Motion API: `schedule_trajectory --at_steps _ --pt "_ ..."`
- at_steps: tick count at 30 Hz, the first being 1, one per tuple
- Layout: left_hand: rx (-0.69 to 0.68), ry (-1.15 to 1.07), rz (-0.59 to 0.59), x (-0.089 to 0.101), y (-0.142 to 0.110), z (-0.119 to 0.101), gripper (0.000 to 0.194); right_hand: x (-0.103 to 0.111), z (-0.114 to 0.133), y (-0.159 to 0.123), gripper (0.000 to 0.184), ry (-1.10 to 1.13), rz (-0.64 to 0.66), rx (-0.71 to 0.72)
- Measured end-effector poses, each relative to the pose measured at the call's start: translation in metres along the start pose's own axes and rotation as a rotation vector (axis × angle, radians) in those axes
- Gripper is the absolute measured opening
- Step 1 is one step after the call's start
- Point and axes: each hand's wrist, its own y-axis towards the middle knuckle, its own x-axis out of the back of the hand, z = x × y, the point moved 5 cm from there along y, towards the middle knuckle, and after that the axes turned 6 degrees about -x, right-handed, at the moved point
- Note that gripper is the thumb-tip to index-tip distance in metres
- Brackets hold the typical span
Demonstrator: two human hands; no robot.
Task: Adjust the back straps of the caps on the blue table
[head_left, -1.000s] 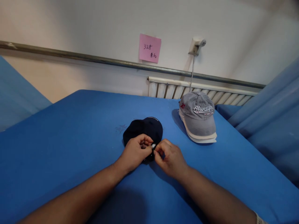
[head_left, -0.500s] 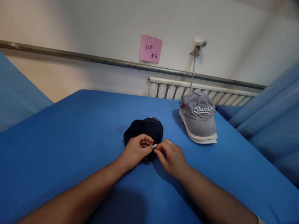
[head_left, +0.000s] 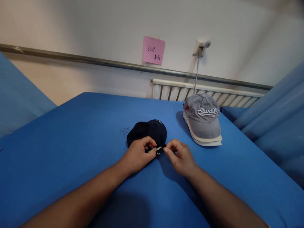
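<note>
A black cap [head_left: 144, 131] lies on the blue table cover in front of me. My left hand [head_left: 140, 153] is closed at its near edge, pinching the cap's strap by a small metal buckle [head_left: 158, 150]. To the right of the buckle, my right hand [head_left: 179, 156] pinches the dark end of the strap [head_left: 163, 146] between thumb and fingertip. The strap stretches across the short gap between the hands. Part of the cap's near side is hidden behind my left fingers.
A stack of caps, the top one grey [head_left: 205, 118] with pale brims beneath, stands at the back right of the blue table [head_left: 71, 133]. Behind are a radiator [head_left: 175, 90], a metal rail [head_left: 95, 62] and a pink note [head_left: 154, 50]. Blue curtains [head_left: 280, 126] hang at both sides.
My right hand has moved a little right, away from my left, with the strap end between its fingers. More of the strap and buckle now shows.
</note>
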Motion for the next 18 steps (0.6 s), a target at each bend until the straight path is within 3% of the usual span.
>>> schedule_trajectory --at_steps 4,8,12,18 --pt "0.001 -0.032 0.068 0.000 0.001 -0.001 0.013 -0.002 -0.003 0.000 0.015 0.074 0.009 -0.003" --pt "0.101 -0.194 0.058 0.002 0.002 0.007 0.023 -0.005 -0.003 0.001 0.002 0.153 0.032 0.059" --pt "0.240 -0.379 0.052 0.002 0.001 0.014 0.031 -0.006 0.001 0.002 0.026 0.098 -0.015 0.196" --pt "0.353 -0.453 0.073 0.003 -0.003 0.012 0.032 -0.009 0.011 -0.001 0.031 -0.051 -0.102 0.267"
